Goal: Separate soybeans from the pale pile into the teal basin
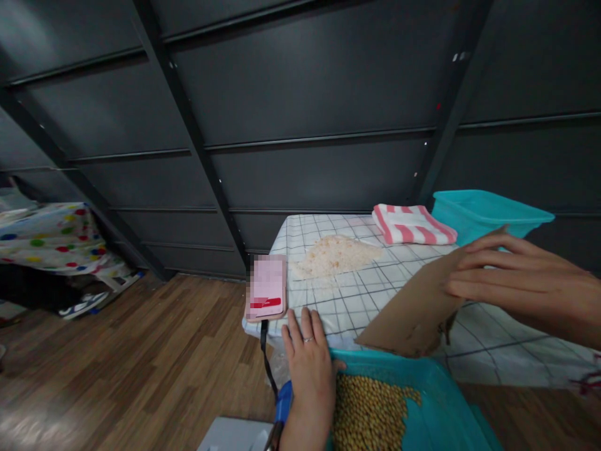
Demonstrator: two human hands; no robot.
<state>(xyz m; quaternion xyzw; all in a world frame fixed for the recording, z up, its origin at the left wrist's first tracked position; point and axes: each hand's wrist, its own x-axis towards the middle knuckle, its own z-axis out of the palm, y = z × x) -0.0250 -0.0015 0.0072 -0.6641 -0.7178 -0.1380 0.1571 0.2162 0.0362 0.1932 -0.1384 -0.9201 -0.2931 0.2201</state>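
Observation:
My right hand (511, 275) grips a bent piece of brown cardboard (417, 304) by its upper right end. The cardboard slants down to the left, its lower edge just above the far rim of a teal basin (441, 388). Yellowish-brown soybeans (369, 410) lie in that basin, mostly on its left side. My left hand (310, 369) rests by the basin's left corner, fingers stretched over the table edge and thumb at the rim. Beyond it, a loose pile of rice-like white grains with some yellowish bits (335, 257) is spread on the checked tablecloth (361, 300).
A pink phone (267, 288) with a black strap lies at the table's left edge. Behind are a folded pink-and-white striped towel (413, 224) and another teal basin (483, 213). A dark panelled wall (319, 88) closes off the back. Someone's shoe (84, 305) shows at far left.

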